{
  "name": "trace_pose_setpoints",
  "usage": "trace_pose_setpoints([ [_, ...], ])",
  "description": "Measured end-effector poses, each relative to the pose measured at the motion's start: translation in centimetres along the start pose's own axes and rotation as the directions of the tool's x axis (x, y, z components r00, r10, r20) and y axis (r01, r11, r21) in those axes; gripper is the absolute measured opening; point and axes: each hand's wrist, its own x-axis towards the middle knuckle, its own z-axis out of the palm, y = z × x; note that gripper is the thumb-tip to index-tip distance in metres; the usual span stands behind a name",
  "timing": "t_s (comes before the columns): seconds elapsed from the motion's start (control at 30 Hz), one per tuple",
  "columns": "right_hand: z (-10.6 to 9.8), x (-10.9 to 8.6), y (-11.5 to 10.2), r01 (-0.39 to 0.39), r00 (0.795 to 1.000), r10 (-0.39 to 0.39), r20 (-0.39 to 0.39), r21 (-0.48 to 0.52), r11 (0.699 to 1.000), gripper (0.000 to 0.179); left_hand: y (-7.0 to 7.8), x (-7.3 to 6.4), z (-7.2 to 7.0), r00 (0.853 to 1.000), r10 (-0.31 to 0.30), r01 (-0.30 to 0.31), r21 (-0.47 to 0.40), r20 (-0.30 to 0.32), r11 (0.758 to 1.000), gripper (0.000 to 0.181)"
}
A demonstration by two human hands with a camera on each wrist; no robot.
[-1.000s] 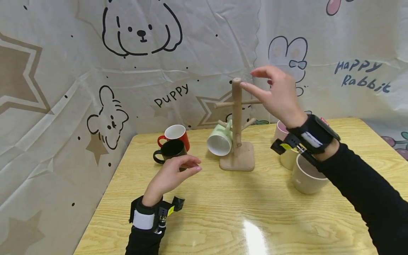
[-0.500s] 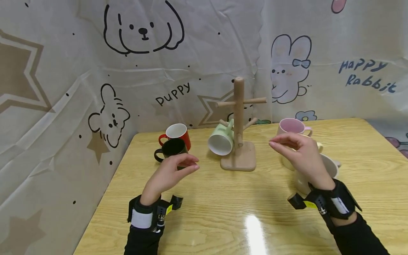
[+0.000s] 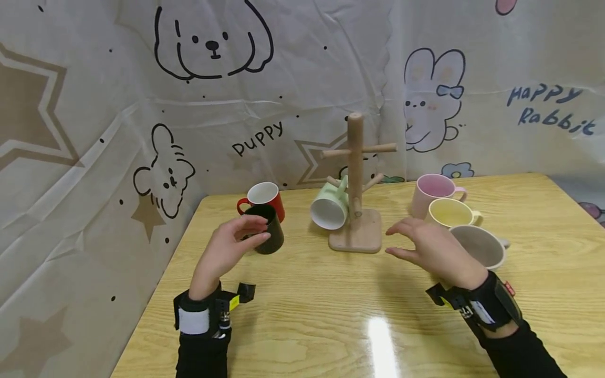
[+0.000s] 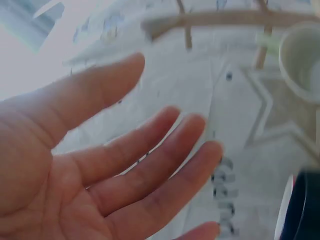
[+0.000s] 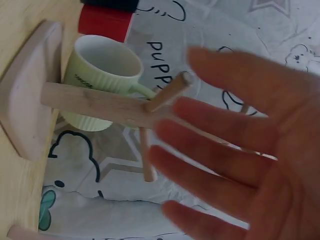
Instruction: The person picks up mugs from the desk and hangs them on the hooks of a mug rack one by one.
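- The left hand (image 3: 229,244) reaches forward above the tabletop (image 3: 307,310), wrist low and the back of the hand upward, its fingertips in front of the black mug (image 3: 273,239) in the head view; whether they touch it cannot be told from there.
- That hand grasps nothing: in the left wrist view its fingers are extended and the thumb stands well apart from them.
- The right hand (image 3: 437,249) leans in from the right, fingers and thumb pointing left toward the wooden rack (image 3: 355,157), with a gap between thumb and fingertips.
- It is likewise released; the right wrist view shows loosely spread fingers with nothing between them.
- Both forearms wear black sleeves, and each wrist carries a strapped camera mount.
- The rack stands upright on its square base, between the hands and farther back.
- A light green mug (image 3: 326,210) hangs tilted at one of its lower pegs, mouth facing the viewer.
- The red mug (image 3: 266,194) stands behind the black one.
- Pink (image 3: 432,191), yellow (image 3: 449,212) and beige (image 3: 482,247) mugs stand in a row beyond and beside the right hand, handles to the right.
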Motion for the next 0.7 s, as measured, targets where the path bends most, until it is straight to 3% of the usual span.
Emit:
trace_pose_setpoints([
  [0.13, 0.3, -0.1, 0.0, 0.016, 0.991, -0.009, 0.137, -0.055, 0.998, 0.031, -2.5, 0.9, -2.3, 0.992, -0.1, 0.103, 0.023, -0.082, 0.994, 0.042],
  [0.3, 0.4, -0.1, -0.2, 0.028, 0.977, -0.026, 0.21, -0.005, 1.0, 0.032, -7.3, 3.3, -4.2, 0.976, -0.19, 0.201, 0.109, -0.102, 0.974, 0.048],
  [0.5, 0.8, -0.1, -0.2, 0.03, 0.955, -0.039, 0.295, 0.033, 0.999, 0.03, -11.5, 5.3, -3.3, 0.954, -0.3, 0.298, 0.179, -0.02, 0.938, 0.05],
  [0.7, 1.0, 0.0, 0.0, 0.01, 0.944, -0.025, 0.328, 0.048, 0.999, 0.031, -12.7, 5.8, -1.9, 0.96, -0.259, 0.278, 0.226, -0.108, 0.934, 0.03],
])
